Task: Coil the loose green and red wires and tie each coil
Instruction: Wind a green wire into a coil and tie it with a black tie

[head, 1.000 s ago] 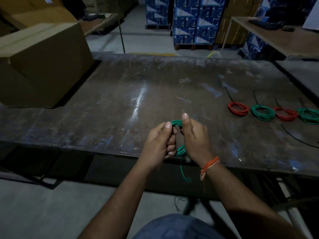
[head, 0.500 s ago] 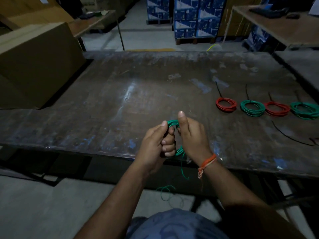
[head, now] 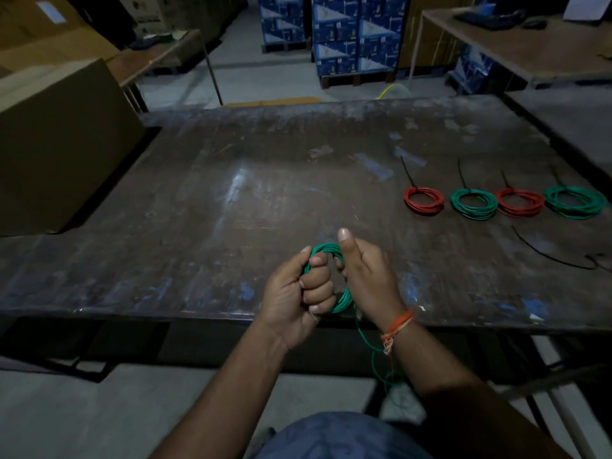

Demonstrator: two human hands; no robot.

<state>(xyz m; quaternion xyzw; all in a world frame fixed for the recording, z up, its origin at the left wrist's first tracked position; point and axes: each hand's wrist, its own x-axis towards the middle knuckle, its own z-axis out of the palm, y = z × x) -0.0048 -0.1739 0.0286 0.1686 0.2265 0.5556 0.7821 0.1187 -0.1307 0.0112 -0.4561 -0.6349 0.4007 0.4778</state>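
A green wire coil (head: 326, 249) is held upright over the table's near edge. My left hand (head: 298, 289) grips its left side with the fingers curled through the loop. My right hand (head: 367, 276) grips the right side, thumb pointing up. A loose green tail (head: 371, 346) hangs from the coil below the table edge toward the floor. On the right of the table lie several tied coils in a row: a red coil (head: 424, 200), a green coil (head: 474, 203), another red coil (head: 520, 203) and another green coil (head: 575, 202), each with a black tie sticking up.
The dark metal table (head: 231, 193) spans the view. A loose black tie (head: 549, 253) lies at the right near the coils. A large cardboard box (head: 59, 144) stands at the left edge. Stacked blue boxes (head: 334, 34) and a wooden table (head: 530, 44) lie beyond.
Both hands keep their grip on the green coil at the near edge. The hanging tail has swung to the right under my right wrist. The view has shifted slightly.
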